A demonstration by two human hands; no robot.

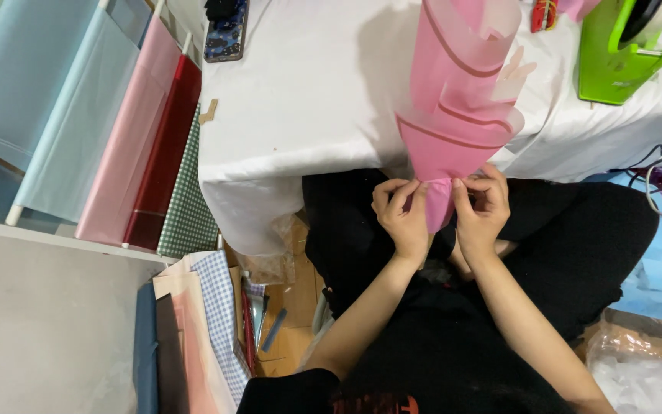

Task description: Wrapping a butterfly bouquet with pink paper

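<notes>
Pink wrapping-paper cone, held at its narrow end.

I note a cone of pink wrapping paper [453, 115], matte, rolled in several overlapping layers whose curved edges show as darker pink bands. The wide, open mouth points away from me over the white-covered bench [308, 92]; the narrow tip hangs past the bench edge. Left hand [401, 215] and right hand [484, 205] pinch that gathered tip from either side, fingertips touching the paper.

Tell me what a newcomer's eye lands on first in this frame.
The pink paper cone stands out first, flaring over the white table. Both hands pinch its narrow lower end, the left hand beside the right hand. A bright green tape dispenser sits at the table's top right.
</notes>
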